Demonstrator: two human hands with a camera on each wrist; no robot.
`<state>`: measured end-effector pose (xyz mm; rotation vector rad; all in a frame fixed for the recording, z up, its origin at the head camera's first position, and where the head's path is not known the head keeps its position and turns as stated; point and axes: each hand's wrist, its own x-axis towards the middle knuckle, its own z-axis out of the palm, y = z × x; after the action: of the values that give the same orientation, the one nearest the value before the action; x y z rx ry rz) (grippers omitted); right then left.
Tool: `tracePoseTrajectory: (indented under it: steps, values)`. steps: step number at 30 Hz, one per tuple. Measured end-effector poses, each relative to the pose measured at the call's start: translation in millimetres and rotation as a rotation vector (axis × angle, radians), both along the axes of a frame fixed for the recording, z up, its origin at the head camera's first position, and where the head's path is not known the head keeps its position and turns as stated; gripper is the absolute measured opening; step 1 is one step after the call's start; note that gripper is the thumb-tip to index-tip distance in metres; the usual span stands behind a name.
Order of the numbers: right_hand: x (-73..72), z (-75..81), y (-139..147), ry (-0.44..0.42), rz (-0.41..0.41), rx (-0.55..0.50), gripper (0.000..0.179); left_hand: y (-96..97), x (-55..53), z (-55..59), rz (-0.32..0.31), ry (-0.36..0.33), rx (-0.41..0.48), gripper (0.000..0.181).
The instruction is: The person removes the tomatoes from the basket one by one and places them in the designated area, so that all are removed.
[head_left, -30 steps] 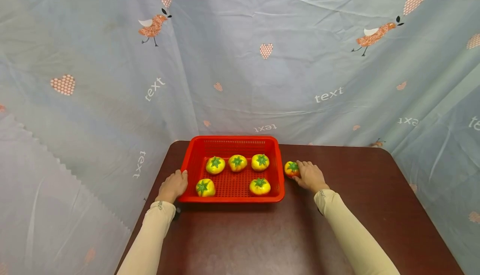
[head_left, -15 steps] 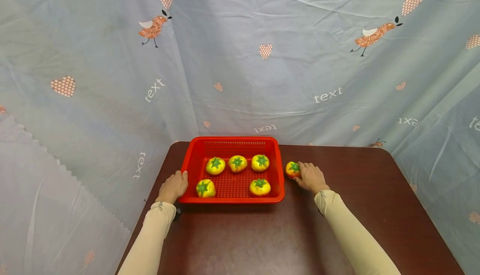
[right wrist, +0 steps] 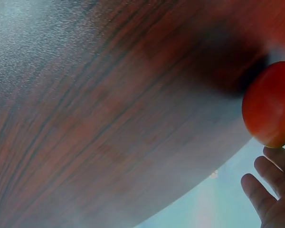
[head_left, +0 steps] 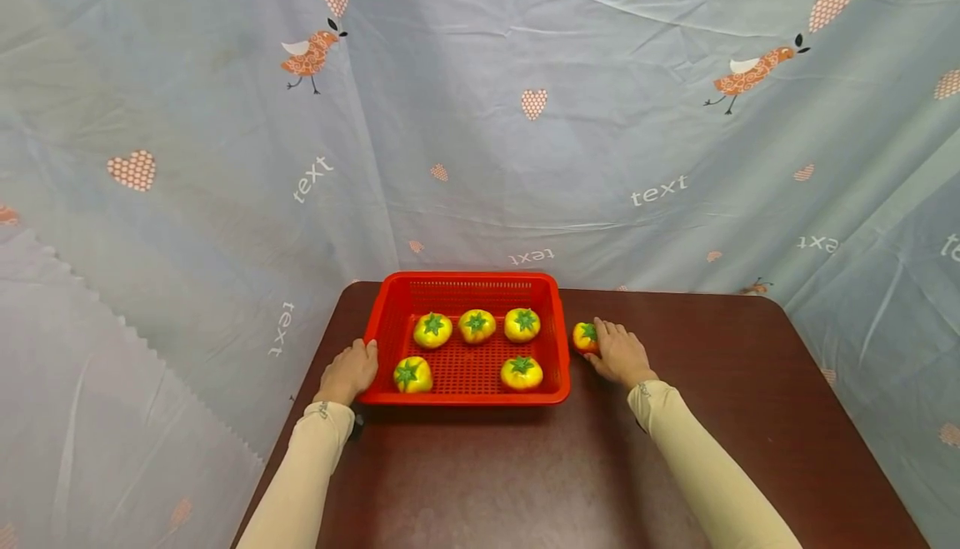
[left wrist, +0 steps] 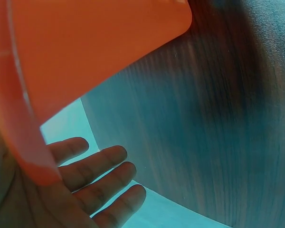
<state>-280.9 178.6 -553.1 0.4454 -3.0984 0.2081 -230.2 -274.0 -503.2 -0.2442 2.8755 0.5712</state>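
Observation:
A red plastic basket (head_left: 480,399) with perforated walls stands near the back of the table, and several yellow tomatoes (head_left: 432,330) with green star-shaped tops lie inside. My left hand (head_left: 350,372) holds the basket's left rim near the front corner. In the left wrist view the orange-looking rim (left wrist: 26,128) crosses the palm, the fingers (left wrist: 97,166) reaching out loosely beyond it. Right of the basket, my right hand (head_left: 621,353) grips a yellow-and-red tomato (head_left: 584,336) from its right side. Its red underside shows in the right wrist view, with fingers (right wrist: 275,175) beside it.
The dark wooden table (head_left: 480,474) extends in front of the basket and to the right of my right hand. A grey-blue curtain (head_left: 480,116) with birds and hearts hangs right behind the table's back edge and along both sides.
The right hand's fingers have moved slightly further over the tomato, covering more of its top. The basket, its tomatoes and the left hand keep their places; the view has shifted slightly.

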Motion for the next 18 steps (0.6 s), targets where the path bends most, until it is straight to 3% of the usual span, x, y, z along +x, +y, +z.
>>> tracePoseTrajectory:
  steps: [18]
  values:
    - [-1.9,5.1,-1.6,0.011,0.01,-0.008,0.072,0.7,-0.9,-0.6,0.012,-0.005,0.003,0.05]
